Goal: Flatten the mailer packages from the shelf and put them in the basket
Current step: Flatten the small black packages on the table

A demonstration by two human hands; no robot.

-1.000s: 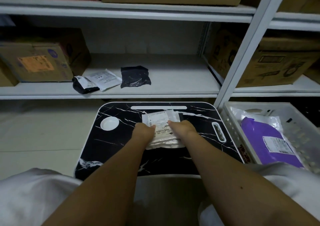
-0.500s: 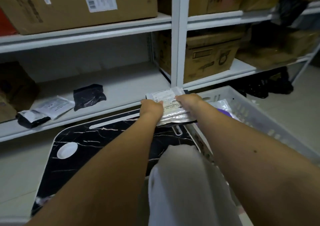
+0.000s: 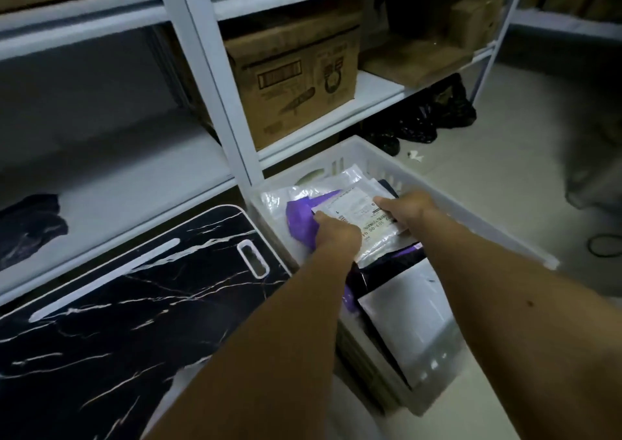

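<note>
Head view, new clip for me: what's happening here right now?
A person holds a flat clear-plastic mailer with a white printed label in both hands, left hand and right hand gripping its two sides. It sits over the white slotted plastic basket, on top of a purple mailer and other packages already inside. It is not yet released. A crumpled black bag lies on the white shelf, beside a black marble-pattern lap tray.

Dim, bluish cast, motion blur, wide-angle warp
</note>
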